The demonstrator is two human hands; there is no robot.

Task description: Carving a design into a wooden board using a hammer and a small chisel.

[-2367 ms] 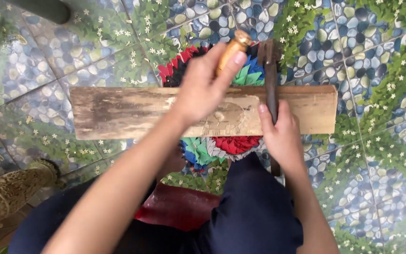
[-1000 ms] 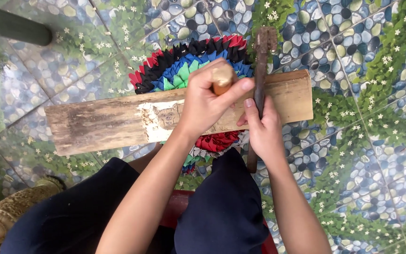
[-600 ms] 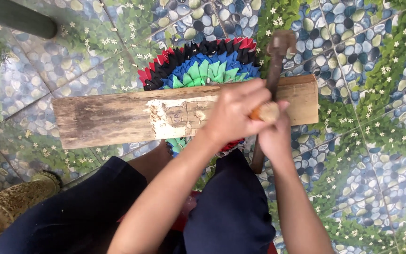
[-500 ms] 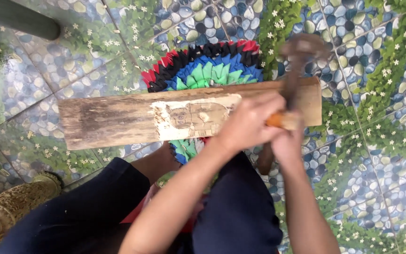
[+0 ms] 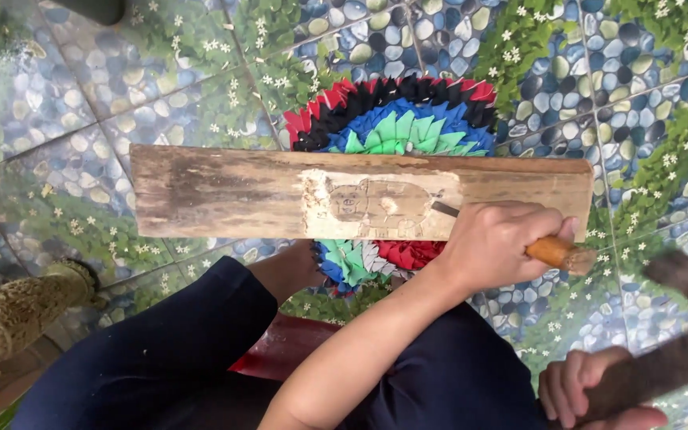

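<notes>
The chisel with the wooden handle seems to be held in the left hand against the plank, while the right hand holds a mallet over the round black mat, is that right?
Not quite: the mat is not black but many-coloured, with red, black, blue and green rings. The rest stands: the head view shows the left hand holding the chisel against the plank, and the right hand gripping the blurred mallet.

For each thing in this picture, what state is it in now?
Left hand: closed around the chisel handle.
Chisel: tilted, tip on the plank.
Plank: lying flat, an animal outline carved in its pale patch.
Right hand: gripping the mallet handle.
Mallet: raised off the plank, blurred.
Mat: flat on the floor under the plank.
</notes>
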